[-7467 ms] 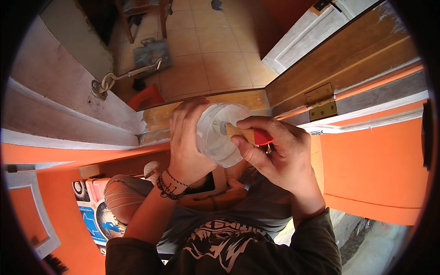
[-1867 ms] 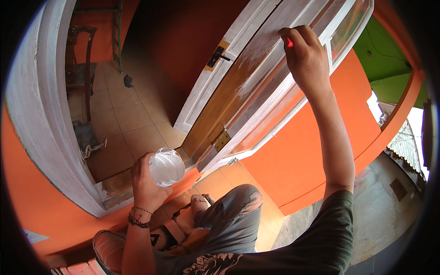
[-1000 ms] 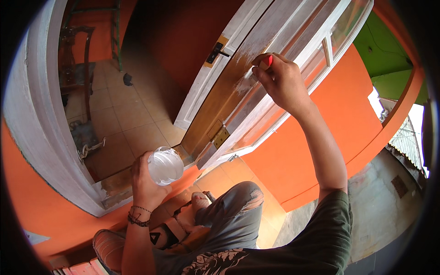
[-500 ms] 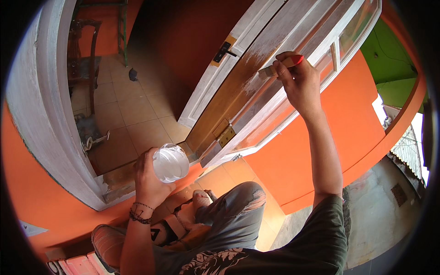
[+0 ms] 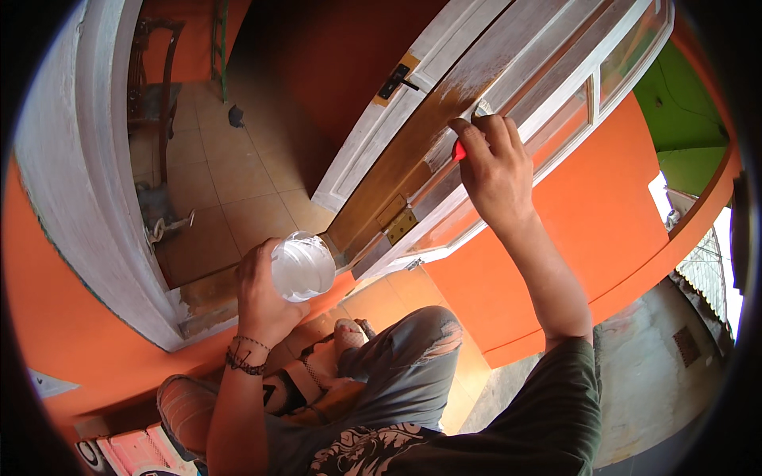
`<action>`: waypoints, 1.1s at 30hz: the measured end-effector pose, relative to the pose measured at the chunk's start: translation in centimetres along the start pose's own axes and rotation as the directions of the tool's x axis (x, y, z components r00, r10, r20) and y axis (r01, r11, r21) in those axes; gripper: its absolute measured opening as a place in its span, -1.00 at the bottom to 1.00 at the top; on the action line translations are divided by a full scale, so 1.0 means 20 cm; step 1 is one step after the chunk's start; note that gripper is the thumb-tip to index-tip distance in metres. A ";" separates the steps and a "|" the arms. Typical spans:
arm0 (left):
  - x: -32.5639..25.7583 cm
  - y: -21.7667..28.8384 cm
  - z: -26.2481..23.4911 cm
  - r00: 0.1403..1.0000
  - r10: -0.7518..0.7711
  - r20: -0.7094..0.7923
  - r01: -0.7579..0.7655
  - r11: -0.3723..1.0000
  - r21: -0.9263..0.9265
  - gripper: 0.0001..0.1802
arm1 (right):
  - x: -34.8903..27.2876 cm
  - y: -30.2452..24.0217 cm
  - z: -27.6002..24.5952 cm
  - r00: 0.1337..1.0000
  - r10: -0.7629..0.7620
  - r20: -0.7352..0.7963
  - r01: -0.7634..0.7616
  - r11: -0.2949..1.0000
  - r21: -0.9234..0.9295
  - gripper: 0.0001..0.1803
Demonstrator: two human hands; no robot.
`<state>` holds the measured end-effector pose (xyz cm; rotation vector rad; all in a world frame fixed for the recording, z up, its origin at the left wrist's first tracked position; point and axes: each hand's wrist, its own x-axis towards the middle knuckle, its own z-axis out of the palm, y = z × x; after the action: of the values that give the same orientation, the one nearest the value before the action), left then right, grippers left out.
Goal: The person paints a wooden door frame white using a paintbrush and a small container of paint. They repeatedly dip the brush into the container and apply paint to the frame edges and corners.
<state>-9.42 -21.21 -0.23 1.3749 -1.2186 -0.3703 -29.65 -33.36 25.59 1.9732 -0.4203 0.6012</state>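
While I watch through the head camera, the biggest thing I see is the orange wall [image 5: 603,214], filling the right side from about two o'clock down to five o'clock and showing again at lower left. Against it stands the wooden door [image 5: 444,135], running from the centre up toward one o'clock; its edge is bare brown low down and coated patchy white higher up, with a brass hinge [image 5: 397,220] near the middle of the frame and a dark latch plate at twelve o'clock. At nine to ten o'clock the white door frame [image 5: 79,182] curves past, and beyond it lies the tiled floor [image 5: 238,190] with a dark wooden chair [image 5: 155,87] at eleven o'clock. My bent knee in torn grey jeans [image 5: 413,357] sits at six o'clock.

My right hand [image 5: 492,170], at one o'clock, is closed on a red-handled brush [image 5: 459,149], only a bit of red showing between thumb and fingers; the tip touches the door where white meets bare wood. My left hand [image 5: 262,293], at seven o'clock just below centre, is wrapped around a clear plastic cup [image 5: 302,266] holding whitish paint, tilted toward me, well apart from the brush. Beaded bracelets [image 5: 242,357] ring that wrist.
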 end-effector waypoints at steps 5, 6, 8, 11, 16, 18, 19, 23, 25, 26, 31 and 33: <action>0.00 0.02 0.01 1.000 -0.008 0.001 0.008 1.000 -0.023 -0.06 | -0.32 -0.22 0.23 0.923 -0.162 0.350 0.128 0.985 0.117 -0.71; 0.00 0.03 0.01 1.000 -0.005 0.002 0.005 1.000 -0.016 -0.07 | -0.37 -0.28 0.26 0.907 -0.173 0.385 0.115 0.979 0.168 -0.70; 0.00 0.03 0.00 1.000 0.004 -0.002 -0.004 1.000 -0.004 -0.07 | -0.38 -0.33 0.27 0.900 -0.162 0.404 0.057 0.964 0.258 -0.73; 0.00 0.02 0.00 1.000 0.016 -0.013 -0.016 1.000 -0.001 -0.07 | -0.31 -0.33 0.21 0.945 -0.011 0.327 -0.123 0.914 0.386 -0.80; 0.00 0.00 0.01 1.000 -0.002 -0.012 0.002 0.999 -0.035 -0.07 | -0.16 -0.13 0.18 0.878 0.336 0.342 -0.469 0.748 0.470 -0.88; 0.00 0.00 0.01 1.000 0.008 -0.007 -0.008 1.000 -0.028 -0.07 | -0.13 -0.06 0.19 0.893 0.365 0.262 -0.448 0.771 0.452 -0.89; 0.00 0.00 0.00 1.000 0.010 -0.009 -0.010 1.000 -0.018 -0.08 | -0.11 -0.05 0.18 0.876 0.405 0.264 -0.483 0.729 0.486 -0.89; 0.00 0.00 -0.01 1.000 -0.004 0.007 0.004 1.000 -0.005 -0.08 | -0.10 -0.12 0.15 0.869 0.353 0.346 -0.492 0.687 0.535 -0.88; 0.00 0.02 0.02 1.000 -0.002 0.010 0.003 0.999 -0.038 -0.09 | -0.15 -0.05 0.22 0.891 0.323 0.318 -0.436 0.803 0.406 -0.86; 0.00 0.02 0.01 1.000 0.003 0.007 -0.003 1.000 -0.019 -0.09 | -0.14 -0.03 0.22 0.879 0.360 0.314 -0.471 0.763 0.443 -0.84; 0.00 0.00 0.00 1.000 -0.012 0.018 0.013 0.999 -0.051 -0.08 | -0.15 -0.09 0.20 0.874 0.315 0.370 -0.476 0.709 0.521 -0.84; 0.00 0.01 0.00 0.998 0.055 -0.030 -0.055 0.998 0.011 -0.11 | -0.16 -0.06 0.27 0.890 0.294 0.349 -0.432 0.787 0.441 -0.85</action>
<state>-9.53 -21.21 -0.15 1.3487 -1.2318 -0.3040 -30.30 -37.44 20.80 2.5207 -0.9063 0.7528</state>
